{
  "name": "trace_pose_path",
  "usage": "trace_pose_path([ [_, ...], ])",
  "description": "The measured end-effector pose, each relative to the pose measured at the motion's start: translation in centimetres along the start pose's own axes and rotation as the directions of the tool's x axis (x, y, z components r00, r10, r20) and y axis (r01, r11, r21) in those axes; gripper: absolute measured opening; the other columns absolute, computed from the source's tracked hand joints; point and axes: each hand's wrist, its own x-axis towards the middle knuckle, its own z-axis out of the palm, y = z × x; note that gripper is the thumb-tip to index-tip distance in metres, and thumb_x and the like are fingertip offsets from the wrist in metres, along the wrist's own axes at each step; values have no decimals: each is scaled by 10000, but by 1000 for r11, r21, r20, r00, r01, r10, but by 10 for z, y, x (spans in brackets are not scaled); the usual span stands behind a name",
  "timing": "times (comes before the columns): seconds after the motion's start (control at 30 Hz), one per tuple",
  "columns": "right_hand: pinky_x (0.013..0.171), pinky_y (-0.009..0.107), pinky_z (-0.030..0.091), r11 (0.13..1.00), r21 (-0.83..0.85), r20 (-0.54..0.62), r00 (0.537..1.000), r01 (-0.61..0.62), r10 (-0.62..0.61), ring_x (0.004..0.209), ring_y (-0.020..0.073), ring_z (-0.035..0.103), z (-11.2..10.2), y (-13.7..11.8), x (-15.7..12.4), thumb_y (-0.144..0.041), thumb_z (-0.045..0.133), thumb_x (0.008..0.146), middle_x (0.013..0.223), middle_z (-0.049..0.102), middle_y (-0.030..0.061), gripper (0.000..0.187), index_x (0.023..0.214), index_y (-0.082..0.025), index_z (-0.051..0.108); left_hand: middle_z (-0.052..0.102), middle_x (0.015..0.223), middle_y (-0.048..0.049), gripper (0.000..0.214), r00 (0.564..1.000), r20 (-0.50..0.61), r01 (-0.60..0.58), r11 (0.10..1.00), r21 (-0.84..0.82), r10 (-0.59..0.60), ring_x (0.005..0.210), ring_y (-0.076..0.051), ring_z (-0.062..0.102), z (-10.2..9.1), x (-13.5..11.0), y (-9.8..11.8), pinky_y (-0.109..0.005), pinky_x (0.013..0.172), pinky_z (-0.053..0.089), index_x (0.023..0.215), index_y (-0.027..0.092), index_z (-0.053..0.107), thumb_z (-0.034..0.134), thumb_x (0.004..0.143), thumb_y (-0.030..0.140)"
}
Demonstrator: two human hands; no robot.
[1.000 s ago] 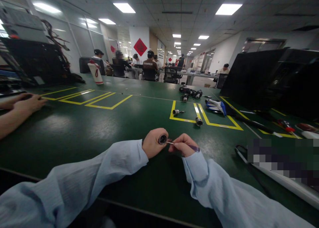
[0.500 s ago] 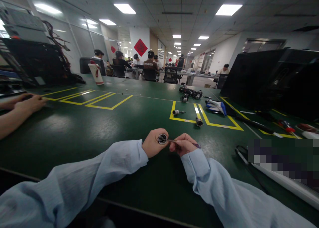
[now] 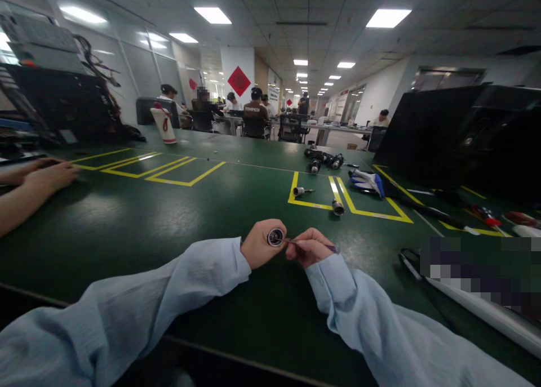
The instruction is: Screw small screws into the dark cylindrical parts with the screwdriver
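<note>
My left hand (image 3: 260, 245) is wrapped round a cylindrical metal part (image 3: 275, 238), whose round open end faces me. Inside that end some inner pieces show, too small to name. Between the fingertips of my right hand (image 3: 310, 247) is a thin pointed tool, like tweezers (image 3: 295, 241), its tip at the rim of the part's opening. The tool's back end sticks out past my right wrist. Beyond my hands, a small metal piece with a shaft (image 3: 299, 191) and a short metal cylinder (image 3: 337, 208) lie by the yellow tape.
Dark motor-like parts (image 3: 323, 159) lie farther back, left of a blue and white glove (image 3: 367, 182). A red-handled screwdriver (image 3: 486, 215) is at right. A white cup (image 3: 163, 123) stands back left. Another person's hands (image 3: 51, 176) rest at the left edge of the green table (image 3: 147, 235).
My right hand and the thin tool have shifted very slightly left, the tip staying at the part's opening. My left hand holds the part in the same place.
</note>
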Motion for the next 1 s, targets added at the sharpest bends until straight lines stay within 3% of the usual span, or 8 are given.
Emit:
trace_pose_path([
  [0.2, 521, 244, 460, 995, -86, -13, 999, 51, -52, 496, 124, 600, 0, -1, -1, -119, 534, 607, 525, 663, -4, 66, 598, -184, 529, 448, 548, 38, 94, 999, 51, 15, 1000, 26, -16, 523, -79, 421, 1, 0, -2, -188, 494, 330, 570, 143, 460, 526, 638, 141],
  [0.37, 514, 237, 435, 916, -373, -73, 979, 149, -189, 485, 117, 574, 9, -8, -9, -115, 527, 602, 496, 636, -34, 82, 580, -192, 508, 460, 560, 35, 101, 994, 113, -14, 998, 68, 7, 527, -80, 436, 0, -1, -3, -186, 491, 332, 588, 141, 467, 547, 646, 164],
  [0.47, 495, 238, 407, 776, -610, -75, 962, 163, -262, 481, 121, 546, 15, -12, -16, -133, 510, 613, 503, 617, -31, 74, 579, -197, 495, 465, 562, 31, 118, 989, 144, -34, 995, 95, 20, 527, -80, 443, 0, -2, -2, -188, 494, 335, 591, 141, 471, 550, 667, 187],
  [0.6, 539, 253, 395, 478, -858, -6, 927, 189, -375, 534, 132, 522, 18, -13, -19, -142, 477, 620, 530, 580, -17, 83, 565, -199, 499, 477, 570, 24, 133, 978, 202, -79, 989, 123, 53, 534, -82, 448, 0, -2, -3, -192, 506, 342, 599, 140, 479, 537, 696, 211],
  [0.67, 539, 252, 383, 427, -885, 13, 926, 187, -377, 536, 131, 509, 16, -13, -18, -141, 473, 609, 521, 562, -20, 89, 548, -202, 492, 480, 575, 22, 141, 970, 233, -102, 987, 127, 71, 536, -82, 449, 0, -2, -3, -192, 509, 344, 603, 140, 483, 536, 705, 221],
  [0.9, 503, 251, 397, 770, -637, -122, 982, 34, -144, 471, 133, 521, 3, -20, -5, -148, 505, 553, 433, 582, -33, 83, 489, -198, 491, 505, 609, 11, 96, 968, 236, -116, 984, 137, 81, 566, -90, 474, 0, -3, -3, -196, 533, 357, 646, 137, 506, 550, 702, 202],
  [1.0, 483, 242, 407, 875, -484, -134, 989, -14, -58, 424, 123, 525, 3, -22, -2, -113, 496, 534, 410, 595, -38, 90, 489, -191, 496, 504, 609, 11, 101, 968, 238, -124, 978, 170, 81, 569, -94, 471, 0, -3, -3, -203, 540, 357, 636, 144, 499, 550, 702, 202],
])
